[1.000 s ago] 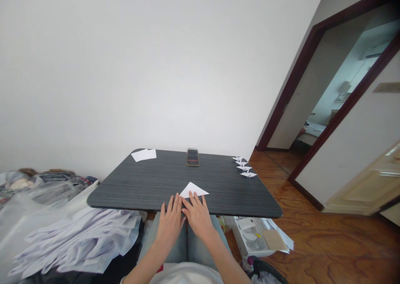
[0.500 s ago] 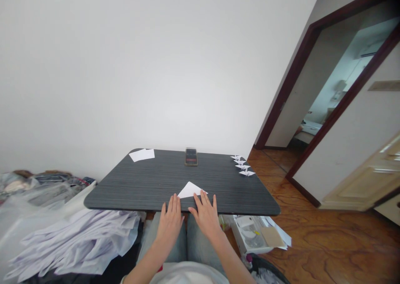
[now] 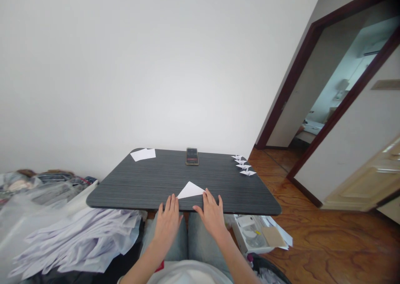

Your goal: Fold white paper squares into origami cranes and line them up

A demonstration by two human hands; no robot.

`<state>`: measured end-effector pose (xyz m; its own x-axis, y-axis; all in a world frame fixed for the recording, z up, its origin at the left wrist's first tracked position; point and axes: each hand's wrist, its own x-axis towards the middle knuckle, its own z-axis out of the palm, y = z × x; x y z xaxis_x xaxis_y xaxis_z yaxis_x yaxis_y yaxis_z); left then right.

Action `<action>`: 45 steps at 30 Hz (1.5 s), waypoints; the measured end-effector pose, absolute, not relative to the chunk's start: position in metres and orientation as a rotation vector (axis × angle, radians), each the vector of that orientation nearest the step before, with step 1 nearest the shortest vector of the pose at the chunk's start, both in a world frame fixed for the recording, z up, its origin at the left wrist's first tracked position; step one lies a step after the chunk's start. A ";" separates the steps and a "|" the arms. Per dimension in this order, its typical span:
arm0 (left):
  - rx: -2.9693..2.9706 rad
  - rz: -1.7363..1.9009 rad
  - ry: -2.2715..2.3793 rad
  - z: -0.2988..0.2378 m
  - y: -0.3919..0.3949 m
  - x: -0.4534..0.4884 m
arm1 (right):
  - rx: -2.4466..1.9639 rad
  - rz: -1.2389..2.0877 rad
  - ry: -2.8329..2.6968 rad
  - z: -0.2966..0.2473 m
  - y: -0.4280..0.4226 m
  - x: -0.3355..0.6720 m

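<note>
A white sheet of paper folded into a triangle (image 3: 190, 190) lies flat near the front edge of the dark table (image 3: 150, 182), its peak pointing away from me. My left hand (image 3: 169, 218) rests palm down with fingers stretched, the fingertips at the triangle's left corner. At the right corner lies my right hand (image 3: 213, 213), its fingers flat and the thumb spread toward the middle. Neither hand grips anything. The fingertips cover the paper's two outer corners.
White paper sheets (image 3: 143, 154) lie at the table's back left. A phone-like dark device (image 3: 191, 156) is at the back middle. Several folded paper cranes (image 3: 243, 166) line the right side. Below are piled white cloth (image 3: 81, 240) and a white box (image 3: 251, 236).
My right hand has slid right along the paper's front edge to its right corner. My left hand has shifted only slightly left. The triangle stays in place.
</note>
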<state>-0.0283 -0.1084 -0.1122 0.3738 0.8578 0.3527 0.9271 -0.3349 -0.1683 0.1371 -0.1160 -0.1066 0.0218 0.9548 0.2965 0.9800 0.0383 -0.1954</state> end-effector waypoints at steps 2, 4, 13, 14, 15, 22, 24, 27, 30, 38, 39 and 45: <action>-2.305 -0.277 -1.560 -0.111 -0.109 -0.028 | -1.962 -0.082 -1.973 -0.105 -0.116 0.138; -2.318 -0.289 -1.564 -0.109 -0.110 -0.029 | -1.964 -0.068 -1.973 -0.102 -0.115 0.139; -2.336 -0.236 -1.602 -0.110 -0.110 -0.038 | -1.966 -0.079 -1.968 -0.105 -0.114 0.138; -2.327 -0.249 -1.609 -0.110 -0.111 -0.039 | -1.965 -0.079 -1.969 -0.106 -0.114 0.138; -2.309 -0.271 -1.618 -0.110 -0.112 -0.039 | -1.963 -0.081 -1.972 -0.107 -0.114 0.139; -2.516 -0.365 -1.360 -0.113 -0.107 -0.017 | -1.937 -0.097 -1.991 -0.113 -0.115 0.141; -2.604 -0.355 -1.284 -0.114 -0.098 -0.008 | -1.928 -0.094 -2.002 -0.114 -0.115 0.142; -2.668 -0.365 -1.235 -0.113 -0.084 0.002 | -1.916 -0.090 -2.025 -0.113 -0.115 0.144; -2.691 -0.361 -1.193 -0.109 -0.075 0.008 | -1.917 -0.088 -2.041 -0.113 -0.116 0.145; -2.677 -0.330 -1.173 -0.113 -0.071 0.010 | -1.933 -0.105 -2.029 -0.112 -0.116 0.147; -2.657 -0.325 -1.187 -0.116 -0.072 0.010 | -1.932 -0.107 -2.027 -0.112 -0.116 0.147; -2.513 -0.309 -1.270 -0.128 -0.080 0.008 | -1.912 -0.132 -2.008 -0.114 -0.117 0.147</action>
<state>0.0076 -0.0798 -0.1280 0.5840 0.7437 0.3254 0.8100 -0.5600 -0.1741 0.1471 -0.1166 -0.1142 -0.0162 0.9465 0.3223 0.9805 0.0781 -0.1801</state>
